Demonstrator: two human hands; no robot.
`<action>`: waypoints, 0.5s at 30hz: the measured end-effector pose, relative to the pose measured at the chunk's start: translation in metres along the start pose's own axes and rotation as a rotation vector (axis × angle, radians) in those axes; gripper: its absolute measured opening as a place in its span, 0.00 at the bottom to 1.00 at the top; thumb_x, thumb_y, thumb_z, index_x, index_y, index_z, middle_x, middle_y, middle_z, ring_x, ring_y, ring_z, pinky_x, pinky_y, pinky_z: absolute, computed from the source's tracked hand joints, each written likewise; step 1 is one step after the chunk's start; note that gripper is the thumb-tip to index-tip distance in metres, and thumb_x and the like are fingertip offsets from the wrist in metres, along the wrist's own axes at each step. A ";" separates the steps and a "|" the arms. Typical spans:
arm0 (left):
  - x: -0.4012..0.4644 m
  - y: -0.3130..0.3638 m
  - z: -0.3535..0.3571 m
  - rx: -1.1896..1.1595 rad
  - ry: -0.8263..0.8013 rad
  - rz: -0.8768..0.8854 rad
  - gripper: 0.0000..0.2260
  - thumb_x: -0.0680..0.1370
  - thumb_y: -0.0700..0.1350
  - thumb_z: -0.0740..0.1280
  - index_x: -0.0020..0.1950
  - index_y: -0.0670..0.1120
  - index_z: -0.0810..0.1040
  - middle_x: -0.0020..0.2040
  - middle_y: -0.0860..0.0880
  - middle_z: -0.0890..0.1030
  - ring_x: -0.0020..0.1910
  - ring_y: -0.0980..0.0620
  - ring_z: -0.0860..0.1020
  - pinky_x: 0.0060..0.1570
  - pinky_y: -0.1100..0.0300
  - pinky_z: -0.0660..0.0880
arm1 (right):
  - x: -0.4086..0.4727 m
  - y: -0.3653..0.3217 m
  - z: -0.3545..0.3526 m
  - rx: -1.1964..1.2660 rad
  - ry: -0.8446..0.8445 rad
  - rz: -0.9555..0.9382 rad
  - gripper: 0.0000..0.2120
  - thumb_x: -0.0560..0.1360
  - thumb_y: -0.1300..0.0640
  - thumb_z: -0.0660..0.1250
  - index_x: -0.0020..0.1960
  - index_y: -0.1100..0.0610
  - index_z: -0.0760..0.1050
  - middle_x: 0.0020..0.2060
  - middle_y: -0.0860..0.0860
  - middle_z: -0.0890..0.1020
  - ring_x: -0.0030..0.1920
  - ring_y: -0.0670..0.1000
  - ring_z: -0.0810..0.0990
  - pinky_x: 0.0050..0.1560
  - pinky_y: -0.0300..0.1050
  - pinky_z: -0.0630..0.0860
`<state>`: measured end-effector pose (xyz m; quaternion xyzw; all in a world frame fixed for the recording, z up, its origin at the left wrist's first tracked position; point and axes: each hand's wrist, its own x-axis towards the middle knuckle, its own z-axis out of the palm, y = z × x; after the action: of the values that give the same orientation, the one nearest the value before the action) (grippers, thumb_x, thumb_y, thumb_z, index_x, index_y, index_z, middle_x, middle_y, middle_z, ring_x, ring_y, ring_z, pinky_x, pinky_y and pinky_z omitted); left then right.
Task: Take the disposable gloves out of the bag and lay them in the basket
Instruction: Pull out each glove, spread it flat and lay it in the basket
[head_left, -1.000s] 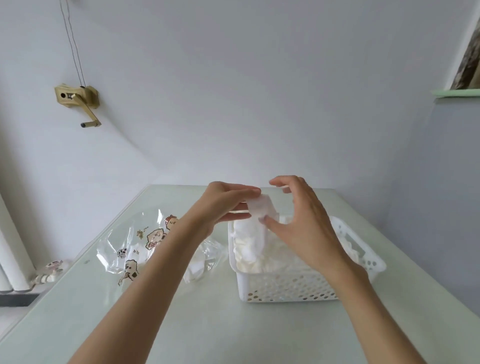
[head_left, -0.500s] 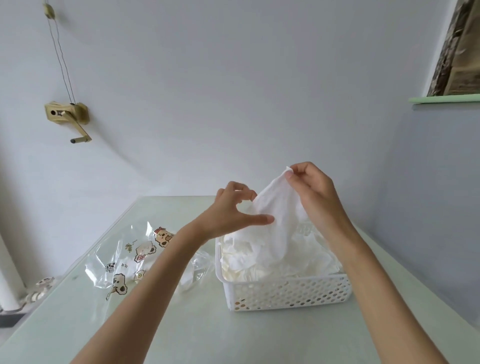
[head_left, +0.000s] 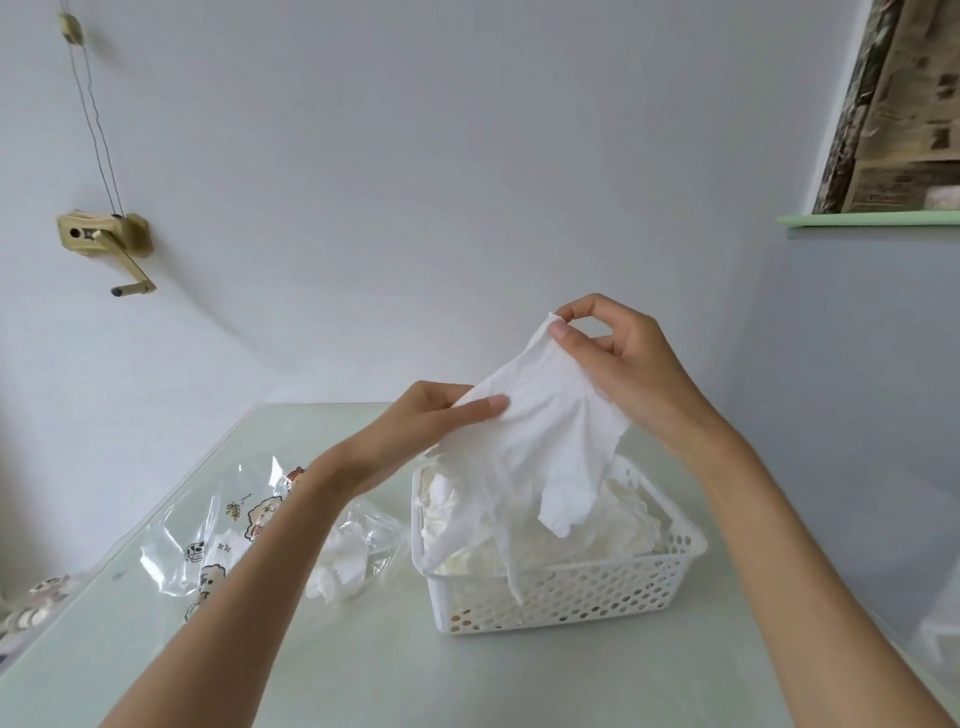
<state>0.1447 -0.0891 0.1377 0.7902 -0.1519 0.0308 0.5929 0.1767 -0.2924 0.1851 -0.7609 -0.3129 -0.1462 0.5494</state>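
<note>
Head view: thin white translucent plastic disposable glove (head_left: 540, 436) held spread above white perforated plastic basket (head_left: 566, 597) on pale green bench (head_left: 363, 670).
Left hand (head_left: 431, 421): pinching lower cuff edge, thumb on top.
Right hand (head_left: 618, 358): pinching upper cuff corner between thumb and forefinger.
Glove position: stretched between both hands, fingers dangling onto crumpled gloves already in basket.
Handling: likely featherlight, limp, clingy, easily torn; best gripped at cuff edge.
Clear printed plastic bag (head_left: 228, 525): left of basket, a few gloves seemingly inside.
</note>
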 end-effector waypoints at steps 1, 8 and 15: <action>-0.004 -0.001 -0.006 0.018 0.010 0.012 0.19 0.76 0.53 0.68 0.47 0.36 0.80 0.48 0.42 0.83 0.48 0.48 0.80 0.51 0.56 0.73 | 0.000 -0.003 0.001 0.000 -0.012 -0.006 0.05 0.79 0.53 0.64 0.48 0.54 0.76 0.22 0.50 0.62 0.22 0.46 0.59 0.23 0.34 0.59; -0.037 0.014 -0.049 -0.012 0.143 0.172 0.18 0.76 0.54 0.67 0.40 0.38 0.76 0.39 0.44 0.72 0.40 0.49 0.72 0.46 0.58 0.69 | 0.005 -0.013 0.036 0.150 0.009 0.029 0.06 0.79 0.52 0.64 0.48 0.53 0.76 0.20 0.43 0.64 0.21 0.42 0.63 0.25 0.30 0.63; 0.003 -0.004 -0.037 0.405 0.200 0.019 0.11 0.77 0.49 0.68 0.44 0.43 0.82 0.25 0.55 0.72 0.23 0.59 0.66 0.25 0.69 0.63 | 0.008 0.057 0.042 -0.008 0.158 0.319 0.10 0.79 0.52 0.63 0.56 0.55 0.77 0.41 0.47 0.79 0.40 0.44 0.78 0.39 0.32 0.70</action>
<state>0.1540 -0.0535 0.1455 0.8846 -0.0905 0.1447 0.4339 0.2140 -0.2627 0.1323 -0.7891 -0.1436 -0.1178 0.5855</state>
